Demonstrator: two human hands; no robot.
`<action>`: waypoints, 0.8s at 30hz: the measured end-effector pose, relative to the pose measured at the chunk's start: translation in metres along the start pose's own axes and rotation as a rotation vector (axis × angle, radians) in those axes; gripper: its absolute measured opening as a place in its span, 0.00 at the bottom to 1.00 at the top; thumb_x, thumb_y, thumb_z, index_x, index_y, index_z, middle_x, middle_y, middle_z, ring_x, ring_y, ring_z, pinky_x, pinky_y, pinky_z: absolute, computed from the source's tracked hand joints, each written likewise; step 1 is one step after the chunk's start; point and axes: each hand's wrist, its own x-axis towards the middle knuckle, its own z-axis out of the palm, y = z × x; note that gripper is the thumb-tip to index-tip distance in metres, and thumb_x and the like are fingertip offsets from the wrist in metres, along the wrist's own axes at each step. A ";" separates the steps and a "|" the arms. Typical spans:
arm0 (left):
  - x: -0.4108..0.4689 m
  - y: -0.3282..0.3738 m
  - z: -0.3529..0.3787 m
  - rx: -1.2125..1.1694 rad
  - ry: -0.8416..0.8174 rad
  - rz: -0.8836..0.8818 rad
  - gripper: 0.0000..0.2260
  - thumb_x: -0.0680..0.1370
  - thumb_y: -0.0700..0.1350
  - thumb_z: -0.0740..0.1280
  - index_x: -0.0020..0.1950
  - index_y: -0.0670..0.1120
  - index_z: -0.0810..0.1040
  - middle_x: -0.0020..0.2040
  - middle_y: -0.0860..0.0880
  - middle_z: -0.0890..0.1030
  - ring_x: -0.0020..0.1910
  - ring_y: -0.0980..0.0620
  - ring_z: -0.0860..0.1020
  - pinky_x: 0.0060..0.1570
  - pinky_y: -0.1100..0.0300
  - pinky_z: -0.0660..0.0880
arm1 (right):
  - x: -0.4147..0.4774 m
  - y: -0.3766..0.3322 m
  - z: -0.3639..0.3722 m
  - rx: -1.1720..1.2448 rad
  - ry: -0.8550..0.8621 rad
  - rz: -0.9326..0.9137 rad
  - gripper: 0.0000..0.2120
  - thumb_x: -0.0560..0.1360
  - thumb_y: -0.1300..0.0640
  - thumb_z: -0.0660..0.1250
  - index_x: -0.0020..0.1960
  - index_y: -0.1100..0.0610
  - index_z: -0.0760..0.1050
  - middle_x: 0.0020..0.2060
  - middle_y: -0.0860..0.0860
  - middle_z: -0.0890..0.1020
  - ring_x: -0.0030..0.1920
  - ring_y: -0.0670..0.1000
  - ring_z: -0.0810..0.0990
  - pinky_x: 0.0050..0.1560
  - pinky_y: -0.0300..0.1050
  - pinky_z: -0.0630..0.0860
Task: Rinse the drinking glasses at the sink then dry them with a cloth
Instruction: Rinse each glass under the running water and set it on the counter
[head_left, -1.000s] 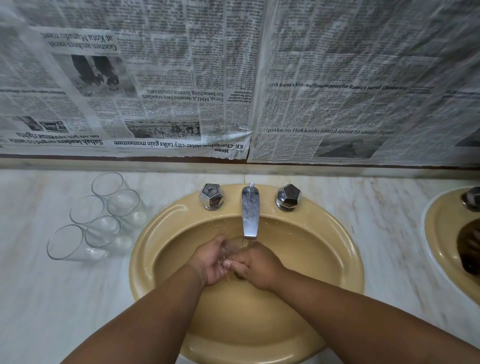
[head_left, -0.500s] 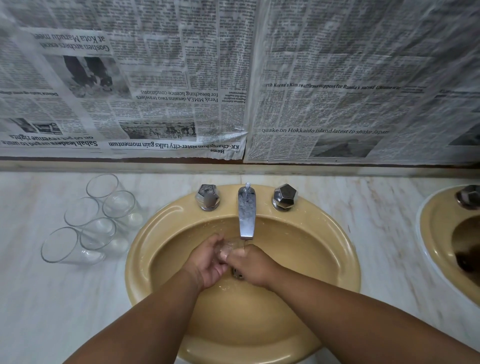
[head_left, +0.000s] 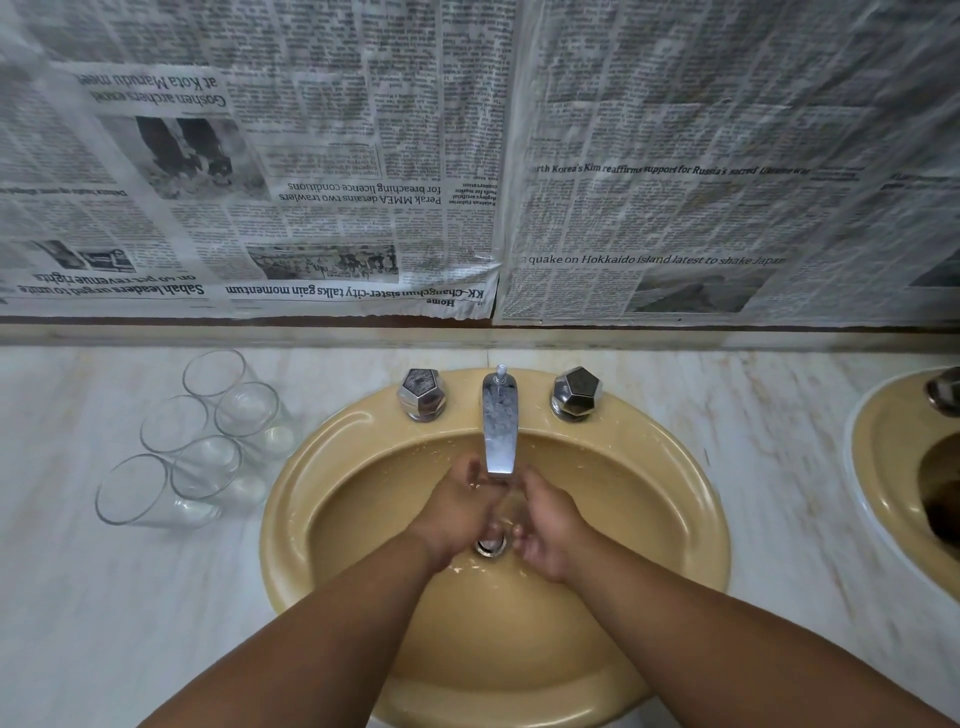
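**Sink station, hands under tap: item list**

Since half a second ago, both hands have come apart: they were pressed together around something clear under the spout, and now a gap shows between them with the drain (head_left: 491, 544) visible below.

1. Left hand (head_left: 457, 506): in the basin, fingers half curled toward the stream. I cannot tell whether it grips anything.
2. Right hand (head_left: 545, 525): opposite the left, fingers curled inward. A blurred clear shape sits between the two hands (possibly a glass; I cannot confirm), so its grasp is likewise uncertain.
3. Tap (head_left: 500, 421): chrome spout, centred at the back of the basin, end just above the hands; water is running.
4. Knobs: two faceted chrome ones, left knob (head_left: 422, 393) and right knob (head_left: 576, 392), either side of the tap.
5. Sink (head_left: 675, 467): oval, mustard yellow, droplets on the inner wall.
6. Glasses (head_left: 208, 457): five clear ones I count, upright and clustered on the counter (head_left: 130, 597) just left of the sink, several touching.
7. Second sink (head_left: 878, 467): same colour, partly in view at the right edge.
8. Newspaper (head_left: 363, 182): sheets covering the wall behind the counter.
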 end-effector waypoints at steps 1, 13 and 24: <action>0.002 -0.004 0.004 0.137 0.006 0.091 0.13 0.79 0.53 0.73 0.57 0.48 0.77 0.45 0.45 0.83 0.36 0.46 0.82 0.37 0.51 0.82 | -0.001 -0.003 -0.004 0.079 -0.009 0.152 0.17 0.84 0.42 0.60 0.49 0.53 0.78 0.31 0.50 0.83 0.21 0.48 0.77 0.20 0.34 0.66; 0.005 0.000 -0.014 -0.235 0.122 -0.594 0.23 0.84 0.68 0.58 0.56 0.50 0.81 0.34 0.49 0.78 0.22 0.58 0.70 0.19 0.69 0.67 | 0.008 0.018 0.011 -0.459 -0.037 -0.507 0.18 0.72 0.47 0.79 0.56 0.46 0.73 0.47 0.52 0.85 0.42 0.51 0.85 0.40 0.50 0.84; -0.016 -0.010 -0.005 -0.556 -0.086 -0.191 0.11 0.86 0.48 0.67 0.66 0.45 0.79 0.57 0.43 0.82 0.29 0.53 0.77 0.29 0.62 0.81 | 0.010 0.014 -0.017 0.135 -0.112 0.300 0.25 0.79 0.34 0.67 0.65 0.52 0.74 0.36 0.54 0.82 0.22 0.48 0.76 0.16 0.34 0.65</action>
